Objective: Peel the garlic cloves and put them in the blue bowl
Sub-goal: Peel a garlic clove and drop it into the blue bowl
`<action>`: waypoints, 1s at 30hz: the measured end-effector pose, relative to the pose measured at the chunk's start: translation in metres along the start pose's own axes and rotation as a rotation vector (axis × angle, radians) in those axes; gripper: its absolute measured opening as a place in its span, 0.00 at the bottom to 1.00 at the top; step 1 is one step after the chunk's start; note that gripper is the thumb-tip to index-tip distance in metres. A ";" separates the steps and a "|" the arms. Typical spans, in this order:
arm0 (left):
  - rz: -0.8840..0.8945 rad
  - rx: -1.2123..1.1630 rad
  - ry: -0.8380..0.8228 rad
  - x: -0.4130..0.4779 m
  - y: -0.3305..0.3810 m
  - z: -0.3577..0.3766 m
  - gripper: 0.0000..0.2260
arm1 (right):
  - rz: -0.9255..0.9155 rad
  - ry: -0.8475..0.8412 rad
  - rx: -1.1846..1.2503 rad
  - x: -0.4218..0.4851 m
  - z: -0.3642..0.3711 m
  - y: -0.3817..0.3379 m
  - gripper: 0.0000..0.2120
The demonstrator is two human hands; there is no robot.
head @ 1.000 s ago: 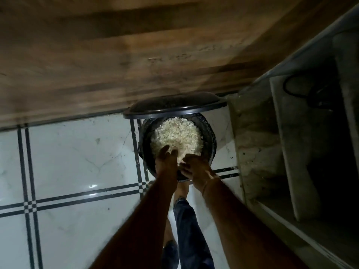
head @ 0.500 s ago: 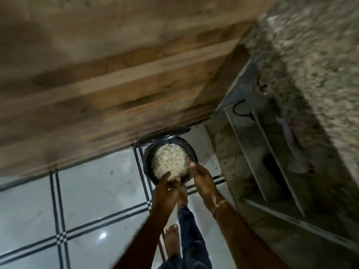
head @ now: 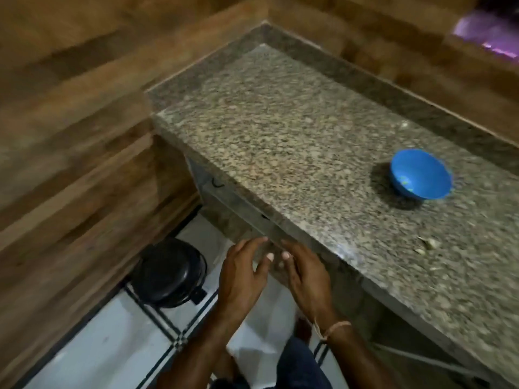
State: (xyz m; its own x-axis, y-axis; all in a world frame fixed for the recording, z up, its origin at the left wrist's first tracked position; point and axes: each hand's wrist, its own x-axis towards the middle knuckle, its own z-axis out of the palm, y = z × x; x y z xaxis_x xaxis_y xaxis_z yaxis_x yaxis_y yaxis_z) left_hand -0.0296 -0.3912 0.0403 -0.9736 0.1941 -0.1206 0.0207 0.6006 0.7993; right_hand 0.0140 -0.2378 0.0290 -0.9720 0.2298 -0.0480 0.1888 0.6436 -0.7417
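Observation:
A blue bowl stands on the granite counter at the right, a few small bits showing inside it. A few pale garlic scraps lie on the counter near its front edge. My left hand and my right hand hang side by side in front of the counter's edge, below its top, fingers relaxed and spread, holding nothing. The picture is blurred by motion.
A black pedal bin with its lid down stands on the white tiled floor at the lower left, against a wood-look wall. Open shelving sits under the counter. My leg and foot show below the hands.
The view has swung up from the bin to the counter. Both hands have left the open bin full of peels; its lid is now down.

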 end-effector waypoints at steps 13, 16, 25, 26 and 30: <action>0.194 0.067 -0.313 0.024 0.146 0.208 0.15 | 0.178 0.255 -0.004 -0.022 -0.182 0.179 0.16; 0.216 0.168 -0.314 0.042 0.168 0.243 0.13 | 0.207 0.335 -0.007 -0.019 -0.207 0.217 0.19; 0.365 0.333 -0.361 0.072 0.189 0.314 0.10 | 0.391 0.200 -0.385 0.018 -0.244 0.269 0.28; 0.360 0.340 -0.352 0.071 0.189 0.315 0.10 | 0.393 0.198 -0.410 0.018 -0.244 0.268 0.27; 0.381 0.304 -0.350 0.070 0.194 0.312 0.05 | 0.416 0.212 -0.411 0.021 -0.245 0.259 0.23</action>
State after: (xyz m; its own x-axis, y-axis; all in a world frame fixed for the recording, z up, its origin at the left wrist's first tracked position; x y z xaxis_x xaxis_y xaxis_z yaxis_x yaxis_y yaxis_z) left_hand -0.0229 -0.0191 0.0035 -0.7531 0.6522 -0.0869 0.4678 0.6236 0.6263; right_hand 0.0771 0.1122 -0.0003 -0.7645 0.6347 -0.1127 0.6252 0.6875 -0.3695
